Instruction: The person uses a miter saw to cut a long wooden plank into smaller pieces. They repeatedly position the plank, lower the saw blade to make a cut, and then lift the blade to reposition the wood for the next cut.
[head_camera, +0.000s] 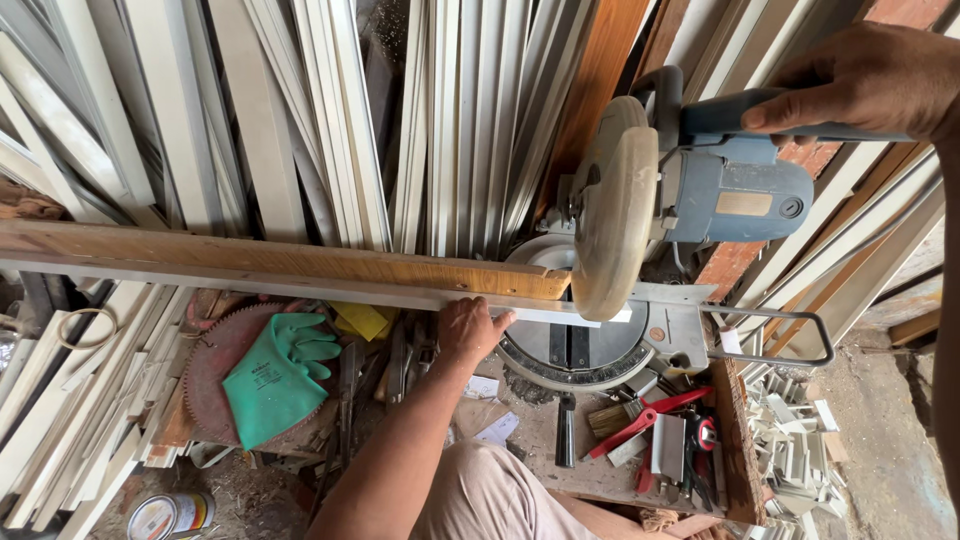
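Right hand (865, 80) is gripping the blue saw (690, 175) by its handle in the upper right of the frame, fingers closed around it. The saw's dusty blade guard is sitting raised at centre right, just above the strip (300, 288). Left hand (468, 328) is pressing down on that strip at centre frame, fingers together and flat on it, thumb toward the blade. The strip is lying across the frame from the left edge to the guard, running along a wooden fence (260, 258) behind it. Green glove (275, 375) is lying on a round saw blade (215, 350) in the lower left. Red-handled pliers (645, 420) and a brush are sitting on the desk (735, 440) at lower right. White profiles (480, 110) are leaning across the top of the frame.
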